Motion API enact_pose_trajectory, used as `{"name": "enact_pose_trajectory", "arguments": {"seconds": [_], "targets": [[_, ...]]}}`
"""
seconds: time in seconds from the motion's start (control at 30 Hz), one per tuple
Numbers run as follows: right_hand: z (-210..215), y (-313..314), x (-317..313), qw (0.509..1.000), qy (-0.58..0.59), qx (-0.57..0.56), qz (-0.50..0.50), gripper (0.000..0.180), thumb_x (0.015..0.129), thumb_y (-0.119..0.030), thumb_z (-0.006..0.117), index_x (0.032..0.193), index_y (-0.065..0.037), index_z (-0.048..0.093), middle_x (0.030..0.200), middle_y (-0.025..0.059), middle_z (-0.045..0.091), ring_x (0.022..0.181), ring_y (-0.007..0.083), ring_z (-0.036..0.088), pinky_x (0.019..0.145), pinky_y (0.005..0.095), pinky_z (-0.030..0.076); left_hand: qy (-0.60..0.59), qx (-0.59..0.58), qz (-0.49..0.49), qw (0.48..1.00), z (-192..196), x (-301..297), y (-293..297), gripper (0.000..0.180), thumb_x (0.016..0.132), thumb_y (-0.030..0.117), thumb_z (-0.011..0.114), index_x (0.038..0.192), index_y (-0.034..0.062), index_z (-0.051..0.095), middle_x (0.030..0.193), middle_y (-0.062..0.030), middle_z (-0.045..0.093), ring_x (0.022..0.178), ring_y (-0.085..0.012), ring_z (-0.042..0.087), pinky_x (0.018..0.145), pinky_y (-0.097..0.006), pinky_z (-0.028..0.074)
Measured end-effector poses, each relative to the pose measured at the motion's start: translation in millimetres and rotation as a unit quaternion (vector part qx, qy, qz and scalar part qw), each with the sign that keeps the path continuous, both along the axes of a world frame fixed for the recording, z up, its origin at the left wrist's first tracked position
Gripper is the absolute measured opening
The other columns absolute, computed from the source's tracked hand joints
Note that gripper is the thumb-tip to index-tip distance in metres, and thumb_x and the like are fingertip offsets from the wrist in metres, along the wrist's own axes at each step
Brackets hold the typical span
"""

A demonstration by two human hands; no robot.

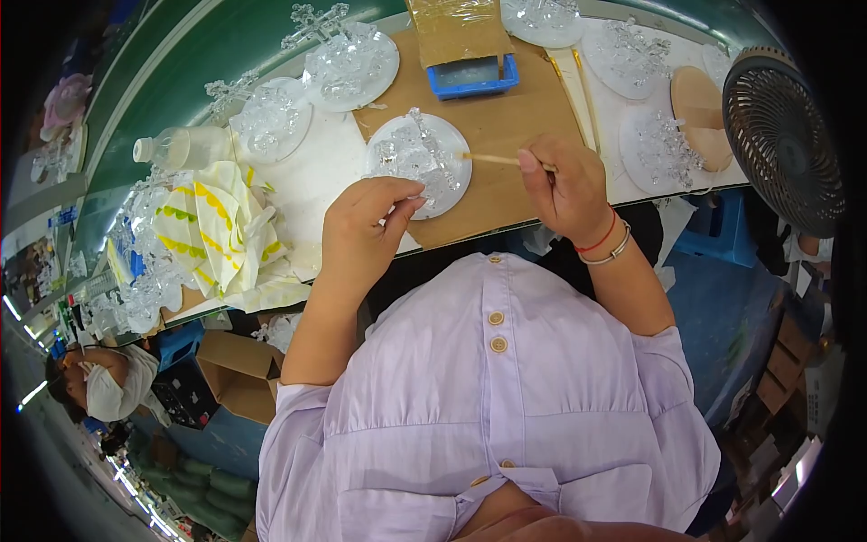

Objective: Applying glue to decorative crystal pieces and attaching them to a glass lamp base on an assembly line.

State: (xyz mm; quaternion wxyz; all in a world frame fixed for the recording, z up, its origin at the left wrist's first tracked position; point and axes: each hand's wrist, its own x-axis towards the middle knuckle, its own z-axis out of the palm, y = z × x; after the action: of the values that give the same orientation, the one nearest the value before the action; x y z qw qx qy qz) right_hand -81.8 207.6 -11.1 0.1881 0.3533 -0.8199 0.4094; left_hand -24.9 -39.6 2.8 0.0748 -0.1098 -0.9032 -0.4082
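A round white disc (456, 135) lies in front of me on a sheet of brown cardboard (519, 194), bearing a cluster of clear plastic pieces (411, 155). At the disc's lower left edge, my left hand (366, 221) pinches thumb and fingers together; what lies between the fingertips is too small to make out. My right hand (569, 185) is closed around a thin wooden stick (490, 159), held roughly level. The stick's darker tip reaches the right side of the disc, by the clear pieces.
More white discs with clear pieces (352, 68) stand along the back and right. Past the cardboard's far edge is a blue tray (472, 79). A black fan (786, 144) stands at the right. Crumpled yellow-and-white sheets (221, 230) and a clear bottle (185, 146) are at the left.
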Motion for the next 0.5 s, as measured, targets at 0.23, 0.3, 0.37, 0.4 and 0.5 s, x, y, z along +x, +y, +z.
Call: {"name": "enact_pose_trajectory", "arguments": {"seconds": [0.23,0.3,0.37,0.4,0.5], "targets": [[-1.0,2.0,6.7,0.999,-0.015,-0.037,-0.007,0.006,0.09,0.0,0.058,0.089,0.0,0.052,0.075,0.0129,0.061,0.058,0.0255,0.058,0.052,0.0311,0.045,0.012,-0.005,0.001,1.0,-1.7,-1.4,4.6,0.013,0.077,0.003,0.075,0.089,0.0065,0.072,0.086,-0.0046,0.07,0.071,-0.0152,0.063,0.057,-0.026,0.048],[-0.9,0.6,3.7,0.999,-0.013,-0.025,-0.022,0.006,0.089,0.001,0.058,0.089,0.0,0.052,0.075,0.013,0.061,0.058,0.0256,0.058,0.052,0.0314,0.045,0.023,-0.004,0.008,1.0,0.3,-1.6,10.1,0.012,0.075,0.005,0.075,0.085,0.0082,0.07,0.079,-0.0052,0.068,0.073,-0.0222,0.063,0.064,-0.032,0.05],[-1.2,1.0,4.0,0.999,-0.011,-0.013,-0.037,0.006,0.089,0.001,0.058,0.089,0.0,0.052,0.075,0.0131,0.061,0.057,0.0257,0.058,0.052,0.0317,0.045,0.031,-0.01,0.002,0.999,-1.5,-1.9,12.8,0.012,0.074,0.005,0.075,0.085,0.0081,0.07,0.079,-0.005,0.068,0.073,-0.0223,0.063,0.063,-0.032,0.05],[-2.0,2.5,6.3,1.0,-0.008,-0.009,-0.025,0.006,0.089,0.001,0.059,0.089,0.0,0.052,0.075,0.013,0.061,0.057,0.0259,0.058,0.052,0.0321,0.045,0.039,-0.016,-0.005,0.999,-2.3,-2.5,13.9,0.013,0.073,0.005,0.075,0.084,0.0079,0.07,0.078,-0.0048,0.068,0.072,-0.0224,0.063,0.063,-0.033,0.05],[0.1,3.1,15.0,1.0,-0.006,-0.013,-0.007,0.007,0.088,0.001,0.059,0.088,0.0,0.052,0.074,0.013,0.061,0.057,0.0269,0.058,0.051,0.033,0.045,0.064,-0.013,-0.015,0.998,-3.1,-4.8,17.0,0.013,0.073,0.005,0.076,0.083,0.0075,0.069,0.077,-0.0048,0.067,0.072,-0.0224,0.062,0.063,-0.033,0.05]]}}
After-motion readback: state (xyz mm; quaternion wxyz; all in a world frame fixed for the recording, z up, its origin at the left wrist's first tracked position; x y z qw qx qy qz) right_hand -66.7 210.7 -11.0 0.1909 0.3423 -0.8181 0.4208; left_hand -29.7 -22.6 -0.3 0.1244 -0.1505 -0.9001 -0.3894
